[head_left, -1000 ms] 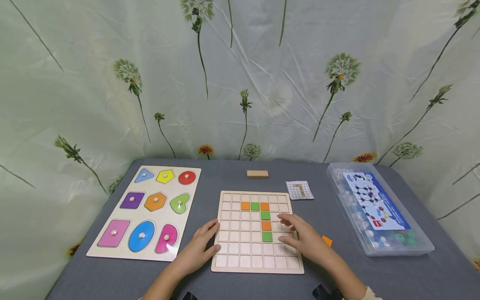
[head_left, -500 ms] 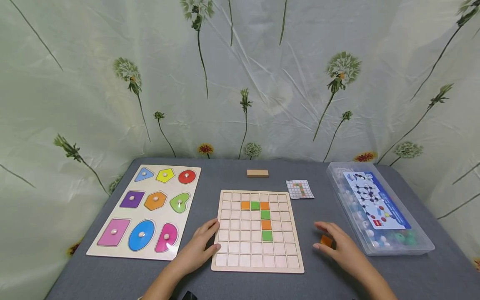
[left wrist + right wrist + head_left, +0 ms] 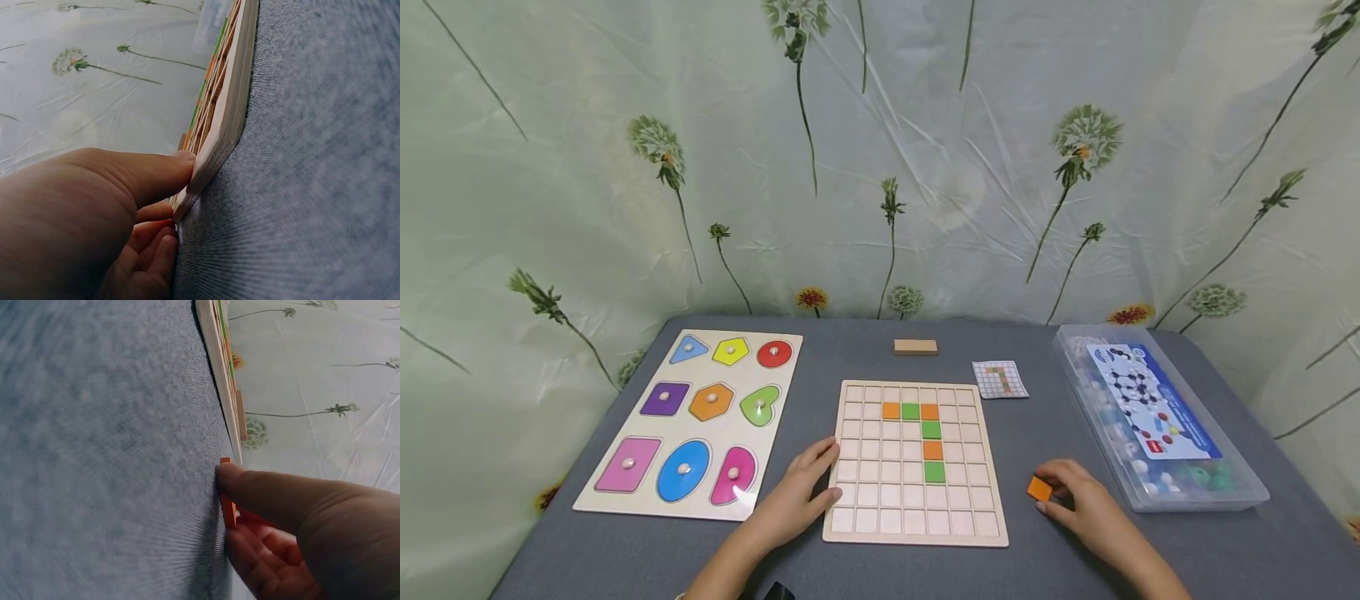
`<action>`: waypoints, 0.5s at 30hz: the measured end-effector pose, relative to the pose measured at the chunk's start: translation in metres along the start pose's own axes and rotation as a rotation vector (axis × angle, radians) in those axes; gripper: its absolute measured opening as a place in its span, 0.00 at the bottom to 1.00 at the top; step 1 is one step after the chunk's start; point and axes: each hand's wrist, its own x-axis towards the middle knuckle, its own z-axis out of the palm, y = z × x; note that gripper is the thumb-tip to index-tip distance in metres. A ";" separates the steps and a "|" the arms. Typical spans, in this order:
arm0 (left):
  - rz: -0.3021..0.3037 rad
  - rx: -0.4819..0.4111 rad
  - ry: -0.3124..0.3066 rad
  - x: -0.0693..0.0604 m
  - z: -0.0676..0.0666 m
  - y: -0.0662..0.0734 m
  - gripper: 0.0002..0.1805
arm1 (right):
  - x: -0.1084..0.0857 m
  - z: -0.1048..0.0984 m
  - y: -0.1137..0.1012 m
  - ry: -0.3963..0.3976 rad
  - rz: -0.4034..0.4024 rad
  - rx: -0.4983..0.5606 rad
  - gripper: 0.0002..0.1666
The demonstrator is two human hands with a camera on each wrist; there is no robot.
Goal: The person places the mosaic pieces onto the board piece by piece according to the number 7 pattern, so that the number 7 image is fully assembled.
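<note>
The wooden grid board (image 3: 880, 500) lies flat in the middle of the table. Orange and green square tiles (image 3: 934, 472) fill several of its cells, in a row that turns downward. At the board's left edge rests my left hand (image 3: 793, 500), thumb and fingertips touching the rim; in the left wrist view the thumb (image 3: 156, 172) lies against the board's corner area. To the right of the board, my right hand (image 3: 1086, 504) pinches a loose orange square tile (image 3: 1038, 488) low over the cloth. The right wrist view shows that tile (image 3: 227, 500) edge-on between thumb and fingers.
A shape puzzle board (image 3: 647, 425) with knobbed pieces lies at the left. Behind the grid board are a small wooden block (image 3: 915, 347) and a printed pattern card (image 3: 1000, 380). A clear plastic case (image 3: 1161, 425) stands to the right of my right hand.
My right hand has moved right, off the grid board, down to the loose orange tile and taken hold of it. The tile has shifted slightly left. My left hand stays at the board's edge.
</note>
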 end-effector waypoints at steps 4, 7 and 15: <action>-0.001 0.005 0.004 0.000 0.001 -0.001 0.31 | 0.001 0.000 -0.002 0.007 0.011 -0.047 0.15; -0.001 0.006 0.003 -0.001 0.000 -0.001 0.32 | 0.004 -0.001 -0.008 -0.003 0.015 -0.075 0.14; -0.014 -0.003 -0.005 -0.001 0.000 0.000 0.32 | 0.020 0.002 -0.044 -0.065 -0.068 0.005 0.17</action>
